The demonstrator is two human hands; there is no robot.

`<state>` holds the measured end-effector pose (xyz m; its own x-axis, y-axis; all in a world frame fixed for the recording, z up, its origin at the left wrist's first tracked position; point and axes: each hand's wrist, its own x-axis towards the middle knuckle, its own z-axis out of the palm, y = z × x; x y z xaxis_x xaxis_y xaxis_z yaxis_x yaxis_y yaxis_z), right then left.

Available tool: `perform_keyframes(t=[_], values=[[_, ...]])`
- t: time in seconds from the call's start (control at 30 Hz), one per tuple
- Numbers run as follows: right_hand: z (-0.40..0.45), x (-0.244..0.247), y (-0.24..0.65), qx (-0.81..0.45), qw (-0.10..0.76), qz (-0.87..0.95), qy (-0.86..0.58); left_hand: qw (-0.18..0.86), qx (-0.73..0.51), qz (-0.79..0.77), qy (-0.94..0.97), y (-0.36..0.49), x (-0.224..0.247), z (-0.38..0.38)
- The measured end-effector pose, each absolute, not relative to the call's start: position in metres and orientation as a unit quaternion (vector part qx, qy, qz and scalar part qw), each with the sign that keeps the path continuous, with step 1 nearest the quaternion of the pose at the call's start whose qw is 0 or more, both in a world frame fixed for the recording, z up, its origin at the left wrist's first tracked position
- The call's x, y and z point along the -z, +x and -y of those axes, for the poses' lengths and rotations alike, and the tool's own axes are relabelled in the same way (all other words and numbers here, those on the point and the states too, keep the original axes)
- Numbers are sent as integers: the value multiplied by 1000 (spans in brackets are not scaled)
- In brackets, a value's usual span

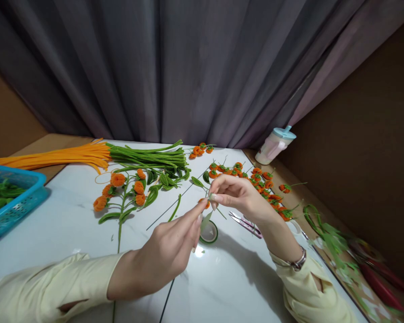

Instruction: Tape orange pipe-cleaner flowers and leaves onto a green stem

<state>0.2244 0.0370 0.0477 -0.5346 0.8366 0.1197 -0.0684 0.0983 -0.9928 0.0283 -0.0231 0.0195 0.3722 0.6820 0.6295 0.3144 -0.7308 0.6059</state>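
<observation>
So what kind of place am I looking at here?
Probably a home craft table: orange and green pipe cleaners in bundles, small orange flowers scattered about, scissors, and a grey curtain behind the white table.

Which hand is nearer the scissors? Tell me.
Right. The right hand hovers just above the scissors, its wrist beside them; the left hand lies farther off, beyond the tape roll.

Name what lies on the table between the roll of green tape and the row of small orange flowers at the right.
A pair of scissors lies there in the head view, right of the green tape roll and short of the orange flowers, partly hidden under the right hand.
</observation>
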Motion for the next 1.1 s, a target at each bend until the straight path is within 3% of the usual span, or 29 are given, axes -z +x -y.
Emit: perform_keyframes(t=[0.4,0.63,1.1], values=[[-35,-50,222,-600,372,635,-314,156,-463,-313,815,28,-21,22],[-35,-48,222,-595,381,641,-298,188,-460,-310,811,28,-21,23],[-35,-48,226,-479,416,714,-295,228,-458,-295,807,28,-27,23]])
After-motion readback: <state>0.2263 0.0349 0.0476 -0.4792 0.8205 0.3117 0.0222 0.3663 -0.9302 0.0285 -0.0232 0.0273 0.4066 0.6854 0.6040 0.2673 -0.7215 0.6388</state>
